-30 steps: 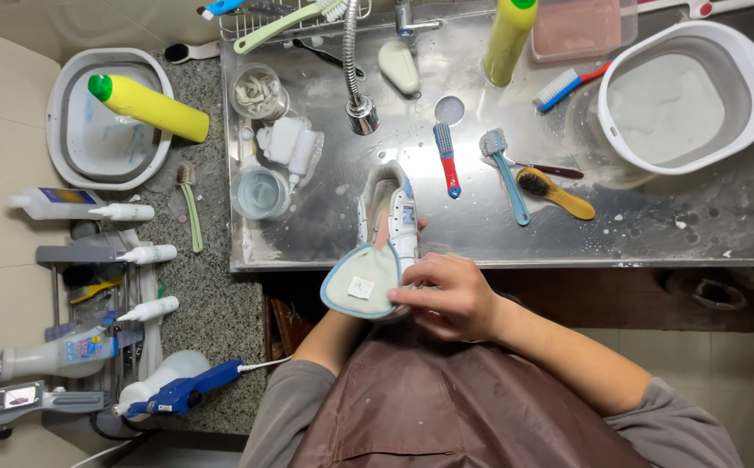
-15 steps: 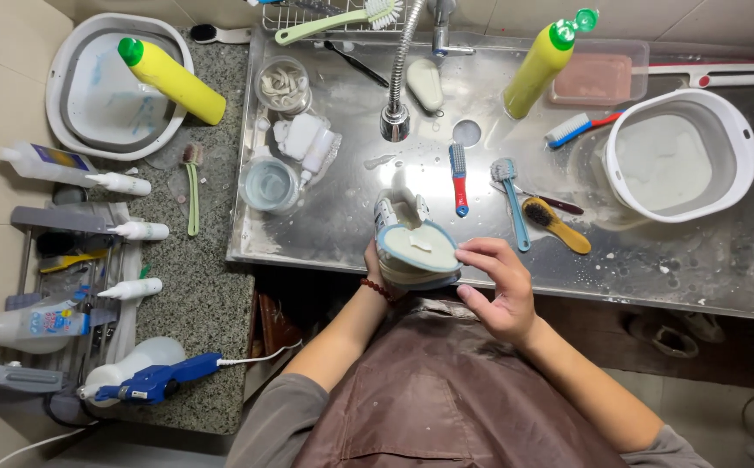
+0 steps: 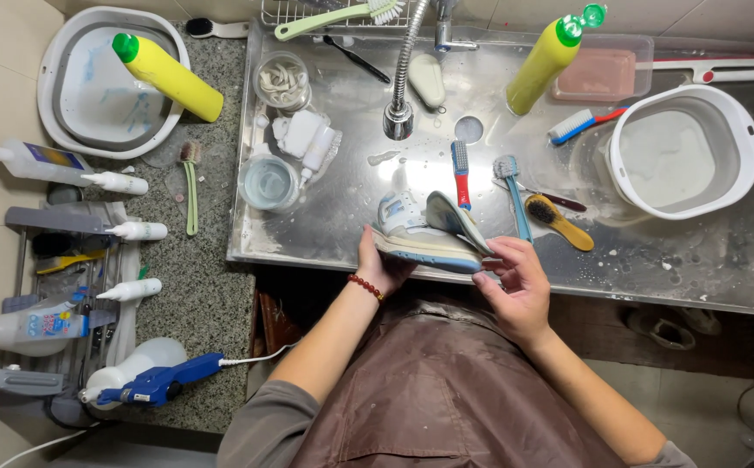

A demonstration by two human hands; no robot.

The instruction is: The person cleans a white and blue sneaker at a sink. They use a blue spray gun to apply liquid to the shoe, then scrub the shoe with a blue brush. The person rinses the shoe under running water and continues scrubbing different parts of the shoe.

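A white and light-blue sneaker lies on its side over the front edge of the steel sink. My left hand, with a red bead bracelet at the wrist, cups it from below at the heel end. An insole with a light-blue rim sticks up and out of the shoe towards the right. My right hand pinches the insole's near end between thumb and fingers.
Several brushes lie in the sink behind the shoe, with a tap hose, a yellow bottle and a white tub at right. On the stone counter at left are a grey basin, another yellow bottle and spray bottles.
The shoe has turned from sole-towards-me onto its side and dropped towards the sink edge. The insole now stands out of the shoe with my right hand on it.
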